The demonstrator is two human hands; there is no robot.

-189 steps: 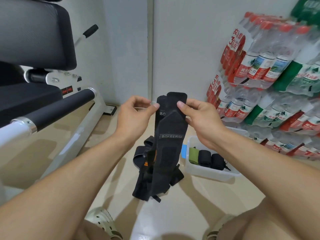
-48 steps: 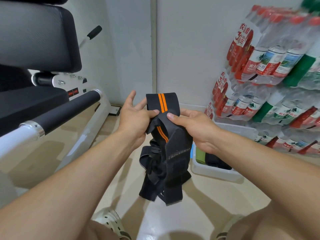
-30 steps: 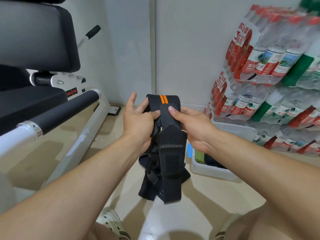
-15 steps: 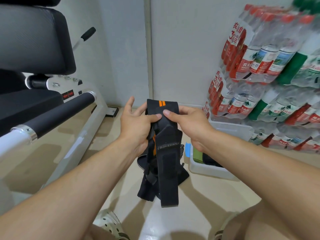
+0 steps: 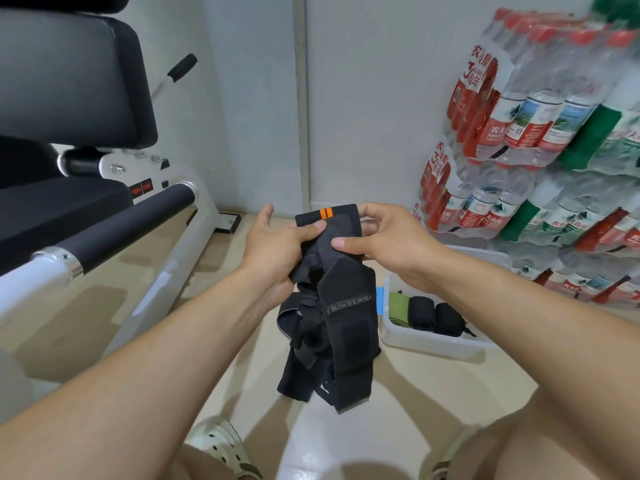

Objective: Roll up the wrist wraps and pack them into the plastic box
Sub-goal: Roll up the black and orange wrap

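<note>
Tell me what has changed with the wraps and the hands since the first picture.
The orange-striped wrap, not visible at first, now tops the bundle, and its exposed end has grown shorter as both hands roll it. The left hand and right hand still pinch it; the loose black wraps still hang below. The plastic box still holds three rolled wraps.

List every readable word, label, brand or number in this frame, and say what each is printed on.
"BOKEERSI": grey band on the black wrist wrap held in both hands.
"农夫山泉": red labels of the shrink-wrapped water bottles.
"3": red wrap of the upper bottle pack; the characters around it are too distorted to read.
Red stickers on the white machine frame: unreadable.
</note>
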